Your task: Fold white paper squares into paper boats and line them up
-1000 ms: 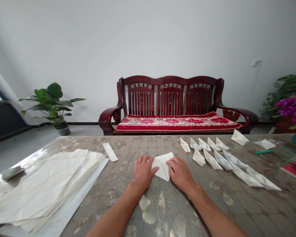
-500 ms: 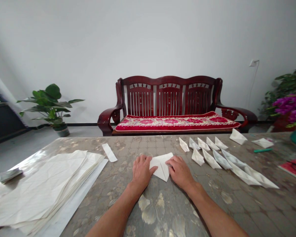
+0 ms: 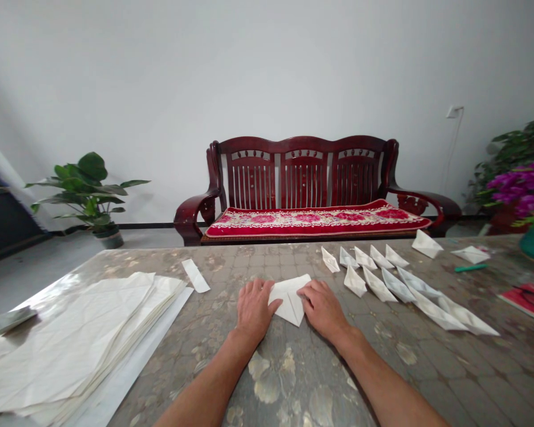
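The left hand [image 3: 253,309] and right hand [image 3: 321,308] lie flat, pressing a folded white paper [image 3: 291,301].

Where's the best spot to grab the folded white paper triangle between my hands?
The folded white paper triangle is probably best pinched at its bottom point, from your side: that tip aims toward you and lies free, while your left hand and right hand rest on its two sides.

Left hand [image 3: 254,311] and right hand [image 3: 323,309] are hiding the sides of the folded paper [image 3: 290,298] at 6 o'clock; frame edges are cutting off the paper stack [image 3: 71,338] at 8 o'clock and red booklet [image 3: 527,302] at 3 o'clock; green item [image 3: 470,267] is remaining too small to identify.
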`<state>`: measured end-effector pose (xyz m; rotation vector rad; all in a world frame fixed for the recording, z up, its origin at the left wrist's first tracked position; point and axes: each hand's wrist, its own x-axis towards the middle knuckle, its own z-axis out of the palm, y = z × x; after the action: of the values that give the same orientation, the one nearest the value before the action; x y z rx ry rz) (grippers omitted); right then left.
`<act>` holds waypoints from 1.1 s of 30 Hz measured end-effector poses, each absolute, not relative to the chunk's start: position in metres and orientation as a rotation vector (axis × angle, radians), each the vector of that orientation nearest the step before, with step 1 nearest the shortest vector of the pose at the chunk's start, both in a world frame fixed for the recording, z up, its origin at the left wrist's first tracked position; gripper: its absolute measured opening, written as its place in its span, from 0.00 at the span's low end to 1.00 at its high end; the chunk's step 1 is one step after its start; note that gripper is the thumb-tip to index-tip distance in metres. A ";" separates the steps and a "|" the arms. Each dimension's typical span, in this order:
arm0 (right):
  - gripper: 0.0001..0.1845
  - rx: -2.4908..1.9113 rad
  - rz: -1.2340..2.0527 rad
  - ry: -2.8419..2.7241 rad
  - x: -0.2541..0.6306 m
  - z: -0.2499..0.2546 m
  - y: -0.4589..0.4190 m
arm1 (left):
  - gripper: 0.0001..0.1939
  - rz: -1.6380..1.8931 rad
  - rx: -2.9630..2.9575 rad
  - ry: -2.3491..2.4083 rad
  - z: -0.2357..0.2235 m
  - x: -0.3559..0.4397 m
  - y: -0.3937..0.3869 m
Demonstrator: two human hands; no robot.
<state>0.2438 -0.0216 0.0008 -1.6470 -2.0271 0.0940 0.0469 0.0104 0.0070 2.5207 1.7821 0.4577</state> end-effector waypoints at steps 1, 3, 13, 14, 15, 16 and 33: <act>0.14 -1.648 0.093 -2.028 0.244 0.001 -0.022 | 0.19 0.453 2.521 1.782 0.007 0.047 0.010; 0.14 -1.649 0.092 -2.030 0.244 0.001 -0.022 | 0.19 0.444 2.514 1.792 0.008 0.047 0.010; 0.14 -1.646 0.091 -2.035 0.244 0.000 -0.021 | 0.19 0.407 2.505 1.848 0.008 0.047 0.011; 0.14 -1.645 0.089 -2.036 0.244 0.000 -0.021 | 0.19 0.400 2.499 1.858 0.008 0.047 0.011; 0.14 -1.644 0.087 -2.038 0.244 0.000 -0.021 | 0.19 0.394 2.493 1.866 0.008 0.047 0.011; 0.13 -1.643 0.086 -2.038 0.244 0.000 -0.021 | 0.19 0.389 2.488 1.873 0.008 0.047 0.012; 0.14 -1.640 0.102 -2.029 0.244 0.000 -0.021 | 0.10 0.435 2.354 1.876 0.008 0.041 0.022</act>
<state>0.2441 -0.0211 -0.0004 -1.6398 -2.0295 0.1017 0.0408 0.0224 0.0079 2.3542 1.8758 0.4354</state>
